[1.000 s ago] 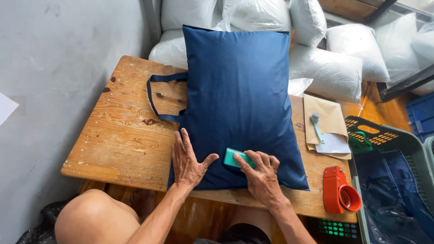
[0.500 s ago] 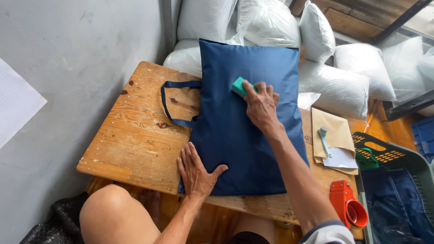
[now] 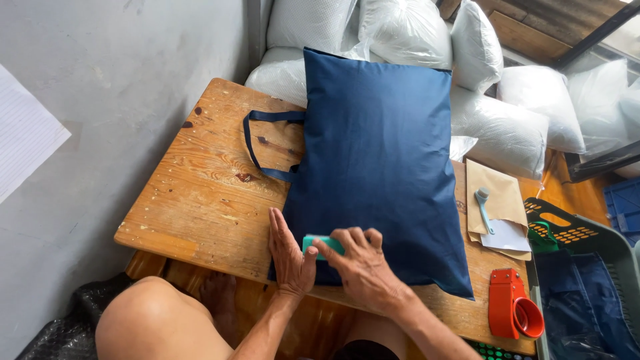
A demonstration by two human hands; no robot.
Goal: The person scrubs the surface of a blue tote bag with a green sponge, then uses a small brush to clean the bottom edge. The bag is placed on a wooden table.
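Observation:
A dark blue pillow bag with a carry handle lies on a worn wooden table. My right hand presses a small teal block onto the bag's near edge. Just left of it, my left hand lies flat with its fingers together, holding down the bag's near left corner. The two hands touch at the thumb.
White plastic-wrapped pillows are piled behind the table. Brown envelopes with a small roller tool lie at the right; a red tape dispenser sits on the near right corner. A dark crate with blue fabric stands beside it. My bare knee is below the table edge.
My right hand has drawn the teal block from the bag's far end back to its near edge, beside my left hand. The left hand has stayed on the near corner.

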